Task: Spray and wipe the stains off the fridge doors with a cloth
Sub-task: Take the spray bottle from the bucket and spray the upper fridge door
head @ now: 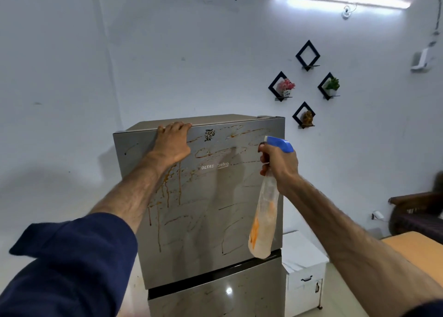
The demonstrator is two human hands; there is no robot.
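Observation:
A grey two-door fridge stands in front of me. Its upper door [211, 208] is streaked with brown and orange stains and drips. The lower door [215, 297] shows below it. My left hand [173, 141] rests on the top edge of the upper door, fingers hooked over the rim. My right hand [279, 162] grips the neck of a clear spray bottle [265, 216] with a blue head [280, 144], nozzle pointing left at the door. The bottle carries an orange label. No cloth is in view.
A white cabinet [304, 264] stands to the right of the fridge. A tan tabletop [417, 247] and a dark wooden chair [417, 211] lie further right. Black diamond wall shelves [308, 55] with small plants hang on the white wall.

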